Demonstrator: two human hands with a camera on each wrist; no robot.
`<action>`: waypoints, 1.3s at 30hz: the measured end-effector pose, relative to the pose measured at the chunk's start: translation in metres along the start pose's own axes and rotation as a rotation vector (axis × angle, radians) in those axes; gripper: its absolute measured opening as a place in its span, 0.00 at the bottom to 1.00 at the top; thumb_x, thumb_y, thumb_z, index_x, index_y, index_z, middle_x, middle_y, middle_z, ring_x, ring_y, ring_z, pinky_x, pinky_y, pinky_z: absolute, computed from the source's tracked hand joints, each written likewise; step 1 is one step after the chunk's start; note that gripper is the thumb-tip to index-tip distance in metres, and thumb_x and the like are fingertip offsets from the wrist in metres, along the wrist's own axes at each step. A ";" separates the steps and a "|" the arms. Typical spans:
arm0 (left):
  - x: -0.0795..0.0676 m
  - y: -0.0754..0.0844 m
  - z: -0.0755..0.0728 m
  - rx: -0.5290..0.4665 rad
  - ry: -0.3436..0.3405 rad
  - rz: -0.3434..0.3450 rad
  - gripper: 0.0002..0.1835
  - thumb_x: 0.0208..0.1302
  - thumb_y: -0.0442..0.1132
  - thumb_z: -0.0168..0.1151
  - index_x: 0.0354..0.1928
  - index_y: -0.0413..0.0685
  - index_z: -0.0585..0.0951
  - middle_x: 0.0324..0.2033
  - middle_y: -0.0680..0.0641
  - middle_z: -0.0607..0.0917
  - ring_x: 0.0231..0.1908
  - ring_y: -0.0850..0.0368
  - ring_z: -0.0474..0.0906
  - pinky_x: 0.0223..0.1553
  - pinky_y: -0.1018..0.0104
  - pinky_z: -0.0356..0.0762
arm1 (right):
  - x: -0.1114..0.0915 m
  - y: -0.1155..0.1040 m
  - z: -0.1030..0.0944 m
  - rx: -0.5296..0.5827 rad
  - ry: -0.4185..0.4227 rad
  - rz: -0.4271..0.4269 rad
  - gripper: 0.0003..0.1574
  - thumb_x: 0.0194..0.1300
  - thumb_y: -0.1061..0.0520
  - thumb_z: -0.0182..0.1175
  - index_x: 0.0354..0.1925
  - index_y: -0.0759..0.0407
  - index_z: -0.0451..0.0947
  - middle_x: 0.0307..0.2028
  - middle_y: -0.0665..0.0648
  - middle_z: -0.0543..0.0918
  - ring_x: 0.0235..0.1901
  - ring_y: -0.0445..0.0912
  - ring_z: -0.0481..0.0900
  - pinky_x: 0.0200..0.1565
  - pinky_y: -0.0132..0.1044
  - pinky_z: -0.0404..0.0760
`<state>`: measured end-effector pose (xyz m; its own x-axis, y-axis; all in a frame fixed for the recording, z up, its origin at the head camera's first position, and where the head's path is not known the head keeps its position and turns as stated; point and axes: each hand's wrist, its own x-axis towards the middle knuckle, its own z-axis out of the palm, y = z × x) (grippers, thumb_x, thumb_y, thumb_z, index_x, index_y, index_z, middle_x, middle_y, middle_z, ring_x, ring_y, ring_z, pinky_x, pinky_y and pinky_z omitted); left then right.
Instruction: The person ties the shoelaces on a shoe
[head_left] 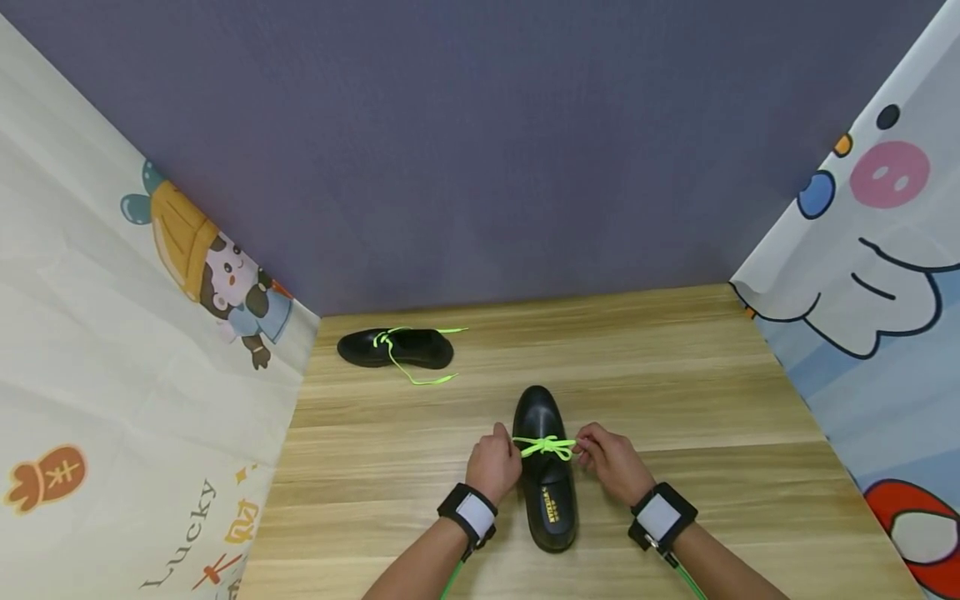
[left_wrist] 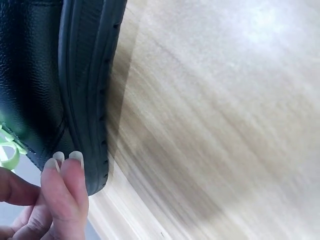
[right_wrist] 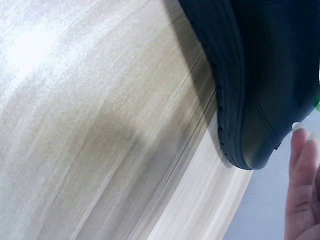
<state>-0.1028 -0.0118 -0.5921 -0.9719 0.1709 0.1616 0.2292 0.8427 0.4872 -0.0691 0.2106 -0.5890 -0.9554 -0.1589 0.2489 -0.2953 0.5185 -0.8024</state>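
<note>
A black leather shoe (head_left: pixel 539 410) stands upright on the wooden floor, its toe pointing away from me. Across its front, a neon-green shoelace (head_left: pixel 547 447) is looped into a bow. On the shoe's left side, my left hand (head_left: pixel 495 463) pinches the lace; in the left wrist view its fingers (left_wrist: pixel 64 187) are beside the shoe's side (left_wrist: pixel 30 75). From the right, my right hand (head_left: pixel 615 463) pinches the other side of the bow between thumb and fingers. The right wrist view shows the right fingers (right_wrist: pixel 302 170) near the shoe (right_wrist: pixel 270 75), with most of the hand cut off.
A second black shoe (head_left: pixel 356 347) with loose green laces lies farther back on the left, toe to the left. Behind the wooden surface (head_left: pixel 637 350) rises a grey-blue panel (head_left: pixel 480 167). Printed curtains hang at the left (head_left: pixel 112 292) and right (head_left: pixel 892 333).
</note>
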 end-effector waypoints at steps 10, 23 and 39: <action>-0.007 -0.010 -0.009 -0.184 -0.066 0.101 0.05 0.67 0.38 0.63 0.42 0.46 0.79 0.30 0.53 0.79 0.25 0.65 0.73 0.24 0.72 0.70 | 0.002 -0.011 -0.007 -0.160 0.132 -0.164 0.14 0.58 0.69 0.70 0.38 0.58 0.77 0.30 0.43 0.71 0.28 0.34 0.67 0.27 0.28 0.70; -0.005 -0.013 -0.007 -0.173 -0.048 0.355 0.04 0.64 0.40 0.70 0.34 0.48 0.84 0.30 0.53 0.82 0.30 0.64 0.78 0.32 0.72 0.76 | 0.004 -0.010 0.011 -0.208 0.055 -0.229 0.13 0.53 0.68 0.74 0.34 0.57 0.82 0.31 0.47 0.80 0.30 0.34 0.75 0.31 0.30 0.76; 0.000 -0.022 -0.002 -0.134 0.046 0.405 0.10 0.55 0.28 0.73 0.26 0.46 0.80 0.23 0.52 0.78 0.24 0.60 0.78 0.26 0.73 0.75 | 0.006 -0.009 0.009 -0.317 0.061 -0.325 0.11 0.53 0.72 0.71 0.30 0.59 0.82 0.30 0.51 0.80 0.30 0.40 0.79 0.33 0.35 0.80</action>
<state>-0.1074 -0.0310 -0.6010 -0.7994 0.4491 0.3991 0.5996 0.6380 0.4831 -0.0724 0.1978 -0.5849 -0.8086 -0.3107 0.4996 -0.5555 0.6831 -0.4742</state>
